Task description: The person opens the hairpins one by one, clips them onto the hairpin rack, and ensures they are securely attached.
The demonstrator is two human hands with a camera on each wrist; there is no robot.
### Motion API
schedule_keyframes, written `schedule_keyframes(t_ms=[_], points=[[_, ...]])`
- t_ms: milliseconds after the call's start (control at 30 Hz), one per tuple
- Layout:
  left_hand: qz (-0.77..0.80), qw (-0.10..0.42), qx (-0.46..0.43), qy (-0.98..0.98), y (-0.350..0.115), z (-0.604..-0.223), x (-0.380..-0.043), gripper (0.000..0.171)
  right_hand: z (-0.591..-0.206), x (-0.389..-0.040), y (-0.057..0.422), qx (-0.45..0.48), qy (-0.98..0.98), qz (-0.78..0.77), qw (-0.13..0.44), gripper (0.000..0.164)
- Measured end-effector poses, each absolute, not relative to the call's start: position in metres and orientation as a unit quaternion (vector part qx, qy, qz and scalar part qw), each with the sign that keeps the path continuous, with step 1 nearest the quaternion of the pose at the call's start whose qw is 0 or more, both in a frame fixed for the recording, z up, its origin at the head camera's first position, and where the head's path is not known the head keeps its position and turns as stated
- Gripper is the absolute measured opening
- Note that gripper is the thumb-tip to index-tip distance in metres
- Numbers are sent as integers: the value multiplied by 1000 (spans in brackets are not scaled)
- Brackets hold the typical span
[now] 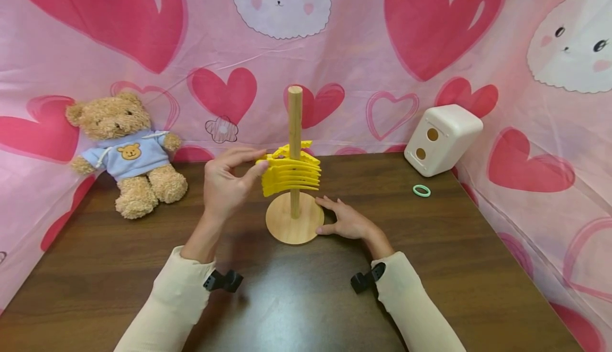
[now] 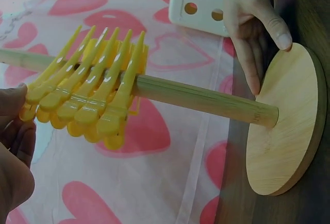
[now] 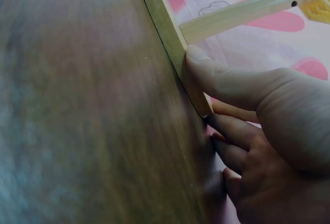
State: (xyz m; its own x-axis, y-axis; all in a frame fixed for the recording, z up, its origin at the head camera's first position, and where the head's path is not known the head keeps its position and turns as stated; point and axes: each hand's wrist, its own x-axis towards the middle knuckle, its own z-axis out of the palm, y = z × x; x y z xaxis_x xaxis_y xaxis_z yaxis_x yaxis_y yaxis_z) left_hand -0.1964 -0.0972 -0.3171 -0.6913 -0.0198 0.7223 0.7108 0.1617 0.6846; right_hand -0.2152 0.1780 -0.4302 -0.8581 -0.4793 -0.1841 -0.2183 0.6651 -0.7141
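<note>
A wooden stand has an upright pole (image 1: 295,121) on a round base (image 1: 279,225). Several yellow alligator hair clips (image 1: 279,177) are clamped across the pole in a close column, their long tapered tips (image 2: 116,41) passing around it. With thumb and fingertips, my left hand (image 1: 227,185) pinches the rounded end of the uppermost clip, at the left of the pole. Low on the right, my right hand (image 1: 351,222) holds the edge of the base, its thumb (image 3: 224,80) on the upper face and fingers around the rim.
At the back left, a teddy bear (image 1: 136,155) in a blue top leans against the pink heart-patterned cloth (image 1: 363,65). A white box (image 1: 442,139) with two round holes stands at the back right. Close in front of it lies a mint-green ring (image 1: 422,190) on the dark wooden table (image 1: 430,267).
</note>
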Motion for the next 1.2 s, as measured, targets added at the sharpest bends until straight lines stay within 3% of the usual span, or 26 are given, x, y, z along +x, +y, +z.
schedule_keyframes(t_ms=[633, 1200], points=[[-600, 282, -249, -706, -93, -314, -194, 22, -430, -215, 177, -197, 894, -359, 184, 81], [-603, 217, -295, -709, -103, -318, -198, 31, -430, -215, 179, -192, 894, -360, 186, 81]])
